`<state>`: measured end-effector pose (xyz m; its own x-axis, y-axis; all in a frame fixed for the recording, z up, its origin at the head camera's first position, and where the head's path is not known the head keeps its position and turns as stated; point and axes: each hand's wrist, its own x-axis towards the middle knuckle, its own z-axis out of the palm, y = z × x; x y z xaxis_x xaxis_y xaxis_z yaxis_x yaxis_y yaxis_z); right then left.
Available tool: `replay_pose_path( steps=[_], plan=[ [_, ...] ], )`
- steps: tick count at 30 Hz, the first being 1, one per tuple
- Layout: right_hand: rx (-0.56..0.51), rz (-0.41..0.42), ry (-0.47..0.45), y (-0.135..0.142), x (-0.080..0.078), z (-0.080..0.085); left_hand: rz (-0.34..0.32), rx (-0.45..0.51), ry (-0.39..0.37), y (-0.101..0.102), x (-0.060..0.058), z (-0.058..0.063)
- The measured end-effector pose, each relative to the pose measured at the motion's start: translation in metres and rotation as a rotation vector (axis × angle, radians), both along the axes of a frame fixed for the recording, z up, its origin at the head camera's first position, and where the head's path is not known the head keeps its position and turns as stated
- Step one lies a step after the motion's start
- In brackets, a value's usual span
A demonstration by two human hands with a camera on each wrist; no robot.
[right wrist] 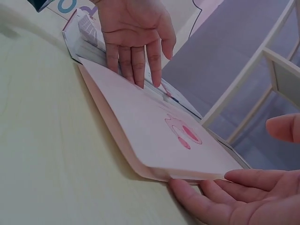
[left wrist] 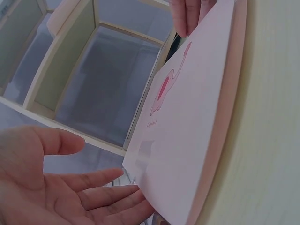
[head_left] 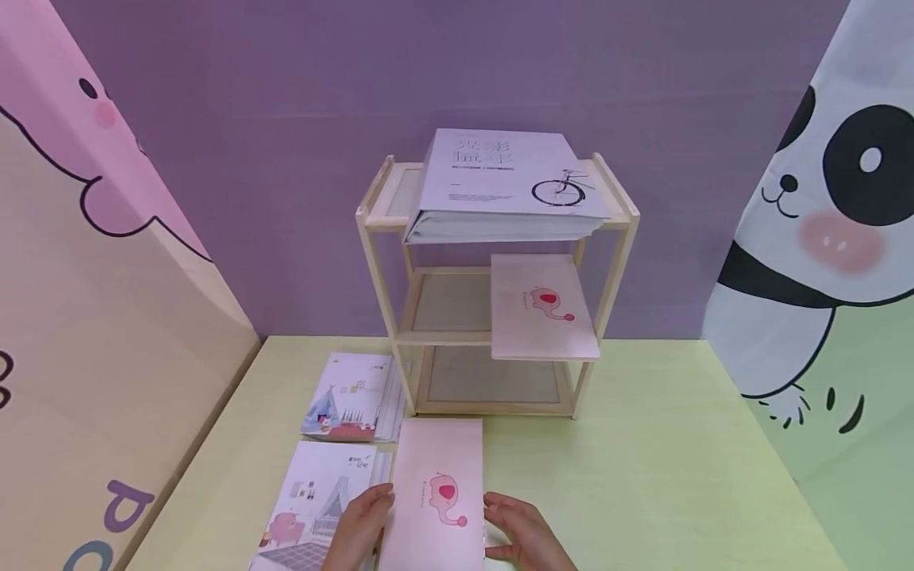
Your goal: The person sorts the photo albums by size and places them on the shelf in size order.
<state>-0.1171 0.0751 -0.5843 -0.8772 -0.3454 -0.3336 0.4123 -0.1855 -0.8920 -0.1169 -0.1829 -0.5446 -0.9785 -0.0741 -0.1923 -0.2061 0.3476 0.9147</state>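
A pink notebook [head_left: 437, 492] with a red elephant on its cover lies flat near the front of the table. My left hand [head_left: 362, 523] is at its left side, the straight fingertips right at the edge. In the left wrist view, that hand's thumb [left wrist: 65, 141] stands apart from the cover. On the opposite side, the right hand [head_left: 524, 530] has its extended fingertips against the notebook's edge. The right wrist view shows those fingers [right wrist: 253, 179] along the side, with the thumb raised away. Neither hand curls round the notebook.
Two stacks of illustrated books, a rear one [head_left: 350, 392] and a front one [head_left: 314, 500], lie left of the notebook. Behind stands a three-tier wooden shelf [head_left: 457, 339]. Thick white books [head_left: 500, 174] lie on its top; another pink elephant notebook [head_left: 544, 309] overhangs the middle tier.
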Motion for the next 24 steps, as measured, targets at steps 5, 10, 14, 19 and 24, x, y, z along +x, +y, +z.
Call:
replay_pose_path(
  steps=[5, 10, 14, 19, 24],
  plan=[
    [0.011, 0.011, -0.001, 0.0004, -0.0032, -0.002, -0.014, -0.013, -0.012, -0.0001, -0.0004, -0.0012],
    [-0.008, 0.0, 0.005, -0.0012, -0.0039, -0.0046, 0.005, 0.039, -0.031, 0.0007, -0.0028, 0.0015],
    [-0.002, -0.002, 0.045, -0.0025, -0.0041, -0.0071, 0.037, 0.05, -0.061, 0.0028, -0.0056, 0.0028],
    [-0.01, -0.032, 0.057, -0.0046, -0.0016, -0.0066, 0.07, 0.085, -0.104, 0.0055, -0.0076, 0.0023],
    [0.012, -0.07, 0.039, -0.0077, -0.0001, -0.0021, 0.085, 0.011, -0.04, 0.0081, -0.0084, 0.003]
  ],
)
